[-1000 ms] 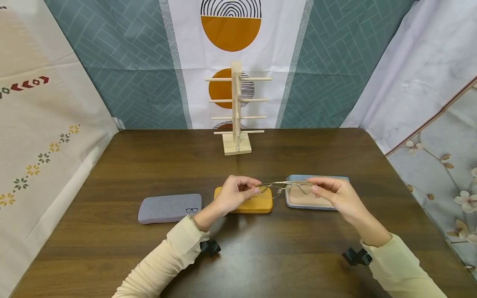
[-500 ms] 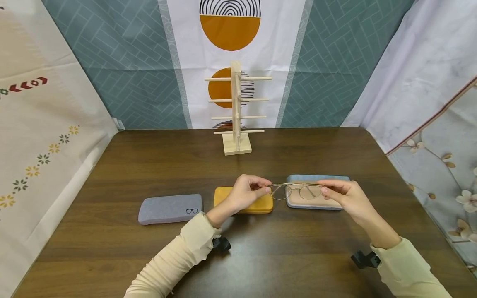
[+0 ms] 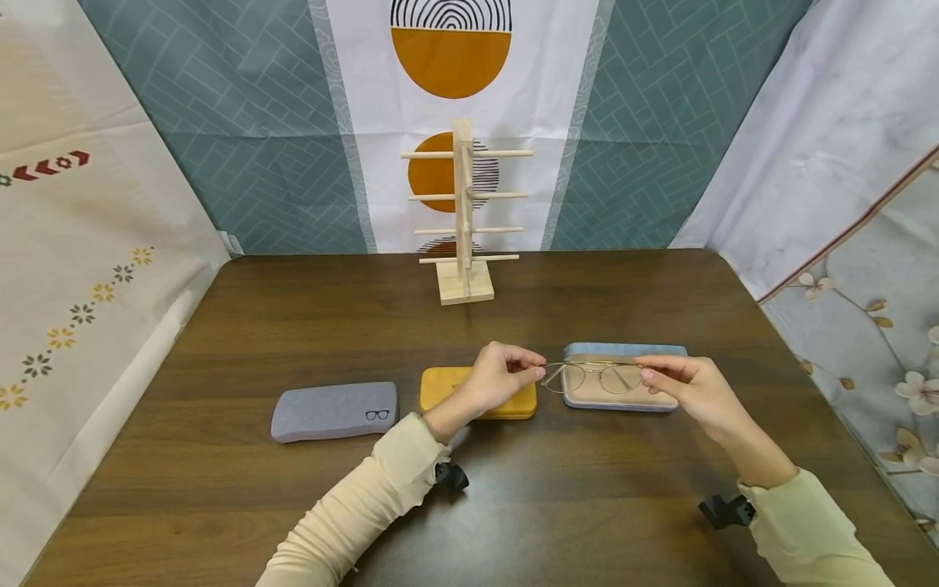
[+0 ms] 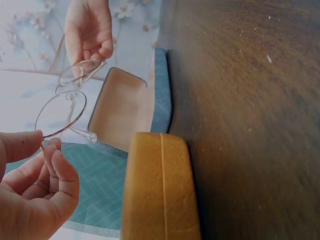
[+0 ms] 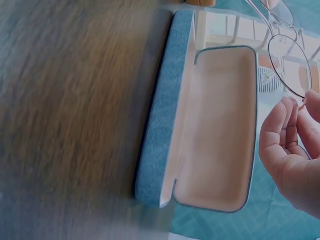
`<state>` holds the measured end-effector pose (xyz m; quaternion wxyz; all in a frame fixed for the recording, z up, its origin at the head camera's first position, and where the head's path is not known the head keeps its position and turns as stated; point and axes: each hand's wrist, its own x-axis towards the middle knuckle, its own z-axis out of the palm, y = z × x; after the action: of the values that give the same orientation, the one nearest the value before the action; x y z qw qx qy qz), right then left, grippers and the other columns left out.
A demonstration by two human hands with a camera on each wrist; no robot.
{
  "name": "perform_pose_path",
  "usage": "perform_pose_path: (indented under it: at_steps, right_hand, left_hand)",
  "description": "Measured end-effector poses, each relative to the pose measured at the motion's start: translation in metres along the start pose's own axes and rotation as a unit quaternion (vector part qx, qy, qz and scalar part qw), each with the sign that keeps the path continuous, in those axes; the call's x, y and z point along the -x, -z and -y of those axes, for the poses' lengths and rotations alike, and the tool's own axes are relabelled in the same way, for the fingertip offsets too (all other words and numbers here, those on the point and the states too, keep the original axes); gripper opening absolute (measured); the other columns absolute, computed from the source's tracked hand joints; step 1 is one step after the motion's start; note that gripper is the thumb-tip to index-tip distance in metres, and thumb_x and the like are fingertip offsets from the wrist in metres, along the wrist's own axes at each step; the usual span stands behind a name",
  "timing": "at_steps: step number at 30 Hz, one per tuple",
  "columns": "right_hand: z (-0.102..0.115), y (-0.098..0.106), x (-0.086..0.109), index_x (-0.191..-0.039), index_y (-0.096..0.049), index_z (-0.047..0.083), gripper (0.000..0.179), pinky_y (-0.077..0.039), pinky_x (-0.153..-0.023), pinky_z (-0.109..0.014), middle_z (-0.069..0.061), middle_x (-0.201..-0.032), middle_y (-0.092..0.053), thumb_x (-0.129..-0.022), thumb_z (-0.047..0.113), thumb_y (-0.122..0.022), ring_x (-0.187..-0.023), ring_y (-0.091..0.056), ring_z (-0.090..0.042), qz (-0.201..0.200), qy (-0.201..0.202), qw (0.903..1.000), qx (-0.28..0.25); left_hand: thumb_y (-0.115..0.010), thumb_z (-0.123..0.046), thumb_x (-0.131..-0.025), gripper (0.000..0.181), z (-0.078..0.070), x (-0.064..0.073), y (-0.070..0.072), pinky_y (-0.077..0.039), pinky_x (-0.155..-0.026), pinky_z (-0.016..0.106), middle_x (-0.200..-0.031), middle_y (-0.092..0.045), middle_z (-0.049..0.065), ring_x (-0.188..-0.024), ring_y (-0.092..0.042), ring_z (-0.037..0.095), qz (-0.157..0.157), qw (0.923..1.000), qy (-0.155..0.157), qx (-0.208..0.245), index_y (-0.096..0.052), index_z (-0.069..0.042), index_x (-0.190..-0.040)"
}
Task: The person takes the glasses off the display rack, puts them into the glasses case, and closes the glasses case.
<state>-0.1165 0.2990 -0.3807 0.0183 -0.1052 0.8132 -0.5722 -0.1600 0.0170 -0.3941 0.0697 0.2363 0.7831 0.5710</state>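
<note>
A pair of thin gold-rimmed eyeglasses (image 3: pixel 592 370) is held up between both hands, lenses side by side. My left hand (image 3: pixel 497 381) pinches one end of the frame between thumb and fingers, beside the yellow glasses case (image 3: pixel 515 406). At the other end, my right hand (image 3: pixel 693 397) grips the frame the same way. Both temples show behind the lenses in the head view. An open blue glasses case (image 5: pixel 165 110) with a peach lining (image 5: pixel 220 130) lies on the table; the eyeglasses overlap it in the head view.
A grey-blue glasses case (image 3: pixel 330 412) with a small spectacles print lies closed to the left. Further back stands a wooden rack (image 3: pixel 464 204) with several horizontal pegs. Patterned cloths (image 3: pixel 279 147) hang around the dark wood table (image 3: pixel 330 318).
Both hands have moved to the right with the eyeglasses, bringing them more over the open blue case in the head view. The cases and rack stay where they were.
</note>
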Motion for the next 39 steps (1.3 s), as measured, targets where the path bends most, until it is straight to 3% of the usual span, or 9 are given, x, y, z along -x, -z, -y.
perform_pose_path:
  at_steps: [9, 13, 21, 26, 33, 39]
  right_hand:
    - [-0.006, 0.008, 0.002, -0.11, -0.059, -0.014, 0.031, -0.049, -0.068, -0.016, 0.011, -0.094, -0.067, -0.088, 0.009, -0.061, -0.081, -0.06, -0.001, -0.017, -0.013, 0.9993, 0.03]
    - [-0.009, 0.011, 0.004, -0.11, -0.059, -0.013, 0.031, -0.048, -0.066, -0.016, 0.015, -0.095, -0.065, -0.088, 0.008, -0.06, -0.082, -0.059, 0.0, -0.013, -0.017, 0.9991, 0.038]
    - [-0.015, 0.018, 0.006, -0.108, -0.059, -0.013, 0.029, -0.049, -0.061, -0.02, 0.016, -0.093, -0.065, -0.087, 0.006, -0.061, -0.075, -0.06, -0.001, -0.004, -0.022, 0.9988, 0.043]
    - [-0.021, 0.022, 0.005, -0.109, -0.057, -0.016, 0.031, -0.051, -0.06, -0.023, 0.008, -0.088, -0.067, -0.087, 0.005, -0.061, -0.071, -0.061, -0.005, 0.001, -0.034, 0.9985, 0.041]
    - [-0.029, 0.026, 0.002, -0.109, -0.054, -0.02, 0.035, -0.052, -0.06, -0.025, 0.001, -0.08, -0.068, -0.087, 0.006, -0.061, -0.069, -0.061, -0.008, 0.002, -0.049, 0.9972, 0.057]
    - [-0.033, 0.029, 0.001, -0.109, -0.052, -0.021, 0.036, -0.052, -0.063, -0.025, 0.006, -0.084, -0.067, -0.087, 0.005, -0.061, -0.071, -0.062, -0.007, 0.009, -0.065, 0.9965, 0.053]
  left_hand:
    - [-0.067, -0.003, -0.081, 0.013, 0.0, -0.007, -0.012, -0.044, -0.057, 0.015, -0.081, -0.068, 0.01, -0.063, -0.052, 0.002, 0.001, 0.9996, 0.022, -0.016, -0.07, 0.004, -0.092]
    - [-0.067, -0.004, -0.081, 0.014, 0.001, -0.011, -0.018, -0.046, -0.058, 0.015, -0.081, -0.068, 0.01, -0.064, -0.054, 0.002, 0.001, 0.9993, 0.031, -0.02, -0.07, 0.005, -0.091]
    - [-0.066, -0.002, -0.081, 0.014, 0.002, -0.018, -0.026, -0.044, -0.051, 0.015, -0.078, -0.067, 0.009, -0.055, -0.051, 0.003, 0.011, 0.9973, 0.072, -0.009, -0.07, 0.005, -0.092]
    - [-0.065, -0.002, -0.082, 0.013, 0.002, -0.02, -0.032, -0.045, -0.048, 0.016, -0.072, -0.066, 0.008, -0.05, -0.052, 0.006, 0.014, 0.9963, 0.084, -0.007, -0.07, 0.005, -0.092]
    - [-0.065, 0.001, -0.081, 0.011, 0.003, -0.025, -0.039, -0.048, -0.049, 0.018, -0.072, -0.066, 0.011, -0.063, -0.063, 0.028, 0.012, 0.996, 0.089, 0.002, -0.069, 0.007, -0.09]
    - [-0.064, 0.002, -0.081, 0.014, 0.002, -0.026, -0.043, -0.049, -0.049, 0.018, -0.075, -0.067, 0.012, -0.06, -0.064, 0.023, 0.013, 0.9952, 0.097, -0.003, -0.068, 0.008, -0.093]
